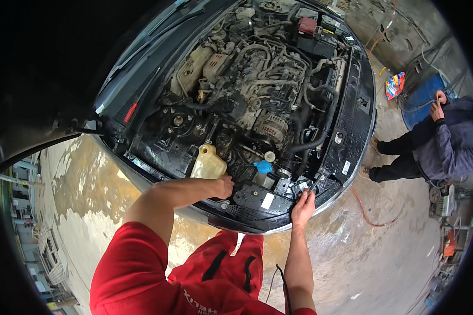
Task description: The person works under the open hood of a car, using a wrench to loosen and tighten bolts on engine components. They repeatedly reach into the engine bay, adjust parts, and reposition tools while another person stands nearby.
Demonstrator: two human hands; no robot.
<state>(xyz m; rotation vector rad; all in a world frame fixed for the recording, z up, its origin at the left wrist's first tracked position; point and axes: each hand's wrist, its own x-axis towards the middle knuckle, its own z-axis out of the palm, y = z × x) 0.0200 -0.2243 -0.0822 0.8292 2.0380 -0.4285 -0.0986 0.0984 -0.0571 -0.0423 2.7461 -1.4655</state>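
My left hand (224, 186) reaches into the near side of the engine bay, next to a yellowed plastic reservoir (208, 161). Its fingers are curled down, and whatever they hold is hidden. At the front corner of the car, my right hand (303, 208) pinches a thin, dark metal rod (316, 182) beside the headlight housing (301, 187). The rod's exact kind is too small to tell. Between and beyond my hands sits a blue cap (263, 167) on a filler neck. A black panel with a white label (267, 201) lies between my hands.
The dusty engine (268, 79) fills the bay, with a red-topped battery (307, 25) at its far end. A red-handled tool (130, 113) lies by the windscreen. Another person (441, 136) stands at the right near a blue drum (425, 97). A red hose (373, 223) crosses the floor.
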